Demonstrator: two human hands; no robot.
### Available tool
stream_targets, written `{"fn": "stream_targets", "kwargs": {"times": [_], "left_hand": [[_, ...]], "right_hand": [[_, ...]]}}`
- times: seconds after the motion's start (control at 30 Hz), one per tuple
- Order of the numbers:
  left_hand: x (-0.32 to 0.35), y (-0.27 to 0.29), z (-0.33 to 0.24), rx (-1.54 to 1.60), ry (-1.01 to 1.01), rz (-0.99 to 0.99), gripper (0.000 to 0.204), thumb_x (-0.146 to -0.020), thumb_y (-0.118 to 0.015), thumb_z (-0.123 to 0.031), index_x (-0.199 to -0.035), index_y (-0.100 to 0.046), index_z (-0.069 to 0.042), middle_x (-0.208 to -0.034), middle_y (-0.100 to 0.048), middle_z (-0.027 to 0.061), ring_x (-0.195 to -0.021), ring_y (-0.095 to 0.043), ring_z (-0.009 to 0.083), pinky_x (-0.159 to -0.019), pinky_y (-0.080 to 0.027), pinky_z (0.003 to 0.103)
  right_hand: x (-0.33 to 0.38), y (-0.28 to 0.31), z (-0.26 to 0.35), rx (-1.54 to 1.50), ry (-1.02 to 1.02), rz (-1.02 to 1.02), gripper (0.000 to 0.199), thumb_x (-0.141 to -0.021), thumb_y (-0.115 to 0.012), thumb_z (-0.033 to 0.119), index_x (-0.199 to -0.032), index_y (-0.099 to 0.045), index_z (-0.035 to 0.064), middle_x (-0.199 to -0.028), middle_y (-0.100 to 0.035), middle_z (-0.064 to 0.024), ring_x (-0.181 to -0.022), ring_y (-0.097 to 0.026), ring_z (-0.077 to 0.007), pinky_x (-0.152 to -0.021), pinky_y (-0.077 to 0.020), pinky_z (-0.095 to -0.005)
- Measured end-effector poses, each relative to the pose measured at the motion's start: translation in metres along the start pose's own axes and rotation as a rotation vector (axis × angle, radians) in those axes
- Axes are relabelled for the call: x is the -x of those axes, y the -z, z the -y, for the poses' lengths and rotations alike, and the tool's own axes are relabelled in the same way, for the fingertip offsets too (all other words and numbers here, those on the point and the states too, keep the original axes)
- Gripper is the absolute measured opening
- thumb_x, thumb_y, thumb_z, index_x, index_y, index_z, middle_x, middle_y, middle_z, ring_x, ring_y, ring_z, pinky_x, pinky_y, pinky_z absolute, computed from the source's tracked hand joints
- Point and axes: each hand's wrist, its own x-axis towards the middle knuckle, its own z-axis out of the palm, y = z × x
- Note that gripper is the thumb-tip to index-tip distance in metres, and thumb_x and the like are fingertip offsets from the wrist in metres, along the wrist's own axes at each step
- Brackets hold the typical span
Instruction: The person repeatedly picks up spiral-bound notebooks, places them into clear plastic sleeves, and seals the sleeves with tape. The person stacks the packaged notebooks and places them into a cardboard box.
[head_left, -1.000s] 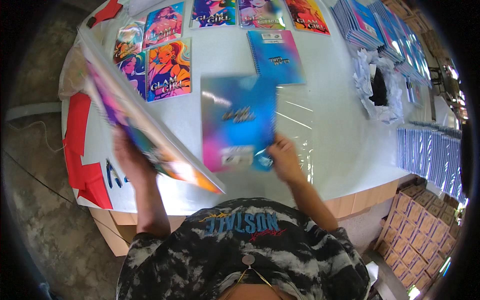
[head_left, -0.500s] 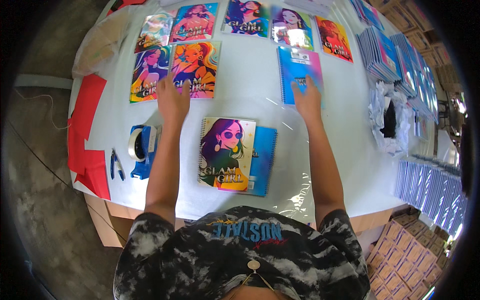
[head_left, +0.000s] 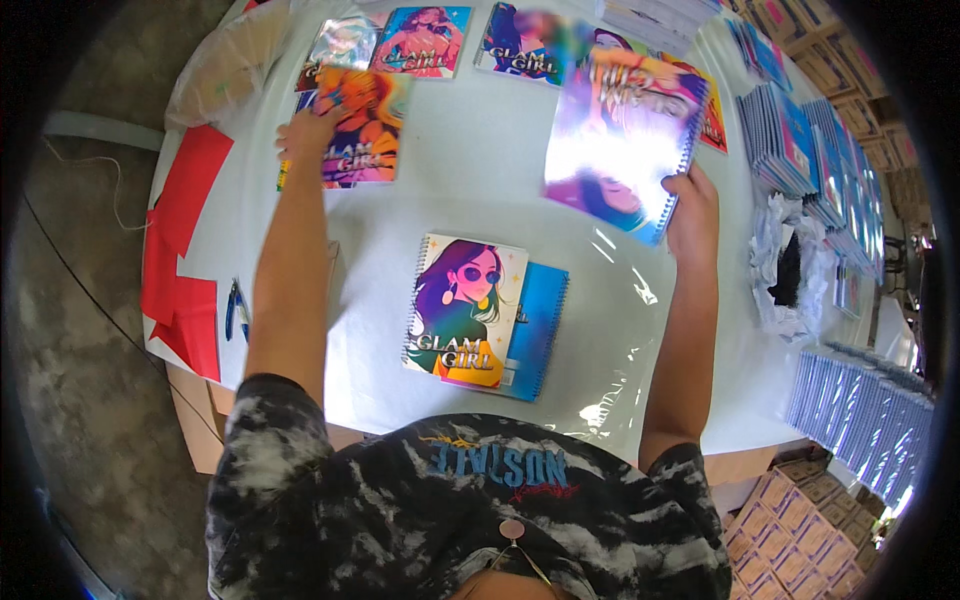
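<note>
Since the earlier frame, our right hand (head_left: 692, 213) has raised a shiny notebook (head_left: 618, 135) above the table (head_left: 475, 165), pinching its spiral edge. Our left hand (head_left: 306, 138) reaches forward, fingers over an orange notebook (head_left: 366, 122); we cannot tell its grip.

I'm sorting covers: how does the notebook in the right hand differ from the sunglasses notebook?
The held notebook is gripped by the right hand; the sunglasses notebook lies partly over a blue notebook. The held notebook's picture is upside down, its spiral rightward; the sunglasses notebook's is upright, spiral leftward. Both have illustrated covers.
</note>
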Motion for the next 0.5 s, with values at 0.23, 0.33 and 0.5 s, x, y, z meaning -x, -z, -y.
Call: {"fn": "stream_targets", "kwargs": {"times": [0.23, 0.33, 0.5], "left_hand": [[-0.046, 0.023, 0.067, -0.009, -0.174, 0.108, 0.070, -0.067, -0.068, -0.056, -0.113, -0.060, -0.004, -0.104, -0.063, 0.0205, -0.102, -0.059, 0.0301, -0.087, -0.045, 0.041], [0.075, 0.089, 0.007, 0.391, -0.444, -0.077, 0.046, -0.078, -0.065, -0.041, -0.091, -0.061, 0.003, -0.077, -0.063, 0.0146, -0.073, -0.060, 0.0243, -0.071, -0.047, 0.033], [0.240, 0.135, 0.049, 0.884, -0.513, -0.032, 0.029, -0.091, -0.056, -0.026, -0.099, -0.059, 0.001, -0.088, -0.061, 0.0030, -0.075, -0.053, 0.0106, -0.067, -0.043, 0.025]], "right_hand": [[0.161, -0.064, -0.078, -0.441, -0.493, 0.175, 0.029, -0.079, -0.053, -0.002, -0.108, -0.054, -0.0014, -0.100, -0.063, -0.0080, -0.090, -0.060, -0.0151, -0.084, -0.0460, -0.0278], [0.194, -0.051, -0.106, 0.095, -0.547, 0.126, 0.035, -0.080, -0.056, 0.000, -0.114, -0.051, -0.0042, -0.099, -0.063, -0.0092, -0.090, -0.059, -0.0139, -0.082, -0.0456, -0.0274], [0.212, -0.048, -0.113, 0.603, -0.211, 0.076, 0.038, -0.079, -0.060, 0.005, -0.115, -0.050, -0.0025, -0.079, -0.061, -0.0068, -0.072, -0.061, -0.0150, -0.064, -0.0478, -0.0282]]}}
